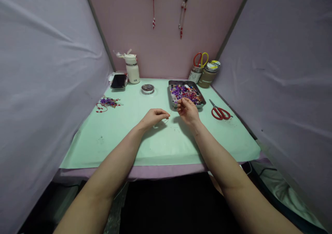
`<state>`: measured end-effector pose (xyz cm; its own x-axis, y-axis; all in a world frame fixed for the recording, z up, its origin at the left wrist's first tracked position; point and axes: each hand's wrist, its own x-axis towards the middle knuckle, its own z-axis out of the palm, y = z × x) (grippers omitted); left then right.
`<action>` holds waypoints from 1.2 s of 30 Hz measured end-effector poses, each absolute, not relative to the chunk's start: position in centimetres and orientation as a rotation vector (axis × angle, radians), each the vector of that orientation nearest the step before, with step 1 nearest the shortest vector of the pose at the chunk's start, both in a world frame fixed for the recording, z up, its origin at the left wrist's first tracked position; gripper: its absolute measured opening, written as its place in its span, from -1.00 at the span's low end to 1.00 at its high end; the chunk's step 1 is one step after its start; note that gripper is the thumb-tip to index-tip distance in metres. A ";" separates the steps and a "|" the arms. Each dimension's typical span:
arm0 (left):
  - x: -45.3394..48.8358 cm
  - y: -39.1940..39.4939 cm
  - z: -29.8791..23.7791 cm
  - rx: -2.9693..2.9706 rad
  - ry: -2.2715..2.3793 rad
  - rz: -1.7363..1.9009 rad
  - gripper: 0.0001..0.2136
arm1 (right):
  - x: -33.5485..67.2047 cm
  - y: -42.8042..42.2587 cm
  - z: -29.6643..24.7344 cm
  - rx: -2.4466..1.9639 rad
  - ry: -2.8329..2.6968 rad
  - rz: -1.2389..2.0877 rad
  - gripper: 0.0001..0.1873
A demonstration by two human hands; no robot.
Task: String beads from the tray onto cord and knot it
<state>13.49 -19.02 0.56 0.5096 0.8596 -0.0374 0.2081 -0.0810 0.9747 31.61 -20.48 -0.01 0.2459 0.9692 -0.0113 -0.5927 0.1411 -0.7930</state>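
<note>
My left hand [153, 118] rests on the green mat [111, 137] with its fingers pinched round a thin pale thread [171, 112]. The thread runs up and right to my right hand [187, 110], which is also closed in a pinch on it. My right hand sits just in front of the near edge of a metal tray [171, 95] filled with purple, red and clear beads [184, 92]. What the fingertips hold beyond the thread is too small to make out.
Red-handled scissors [220, 112] lie right of the tray. At the back stand a white bottle [132, 68], a phone [118, 81], a small round tin [147, 88], and jars [206, 75] holding more scissors. Finished beadwork [108, 102] lies at the left. Cloth walls close in all sides.
</note>
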 end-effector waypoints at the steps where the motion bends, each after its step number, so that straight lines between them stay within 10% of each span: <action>1: 13.5 -19.0 0.6 1.591 0.934 0.705 -0.75 | 31.6 -20.5 0.0 -0.793 -0.595 1.224 -0.74; 28: 13.5 -18.7 0.2 1.626 0.777 0.933 -0.71 | 30.4 -20.8 -1.4 -0.937 -0.734 1.537 -0.78; 36: 13.7 -18.4 0.1 1.558 0.848 0.992 -0.78 | 30.1 -20.5 -2.2 -1.241 -1.055 0.873 -0.84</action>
<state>13.66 -18.43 0.09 0.4040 0.8993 0.1676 0.0252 -0.1940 0.9807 30.14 -20.51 -2.21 0.3004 0.9427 0.1449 0.0337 0.1414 -0.9894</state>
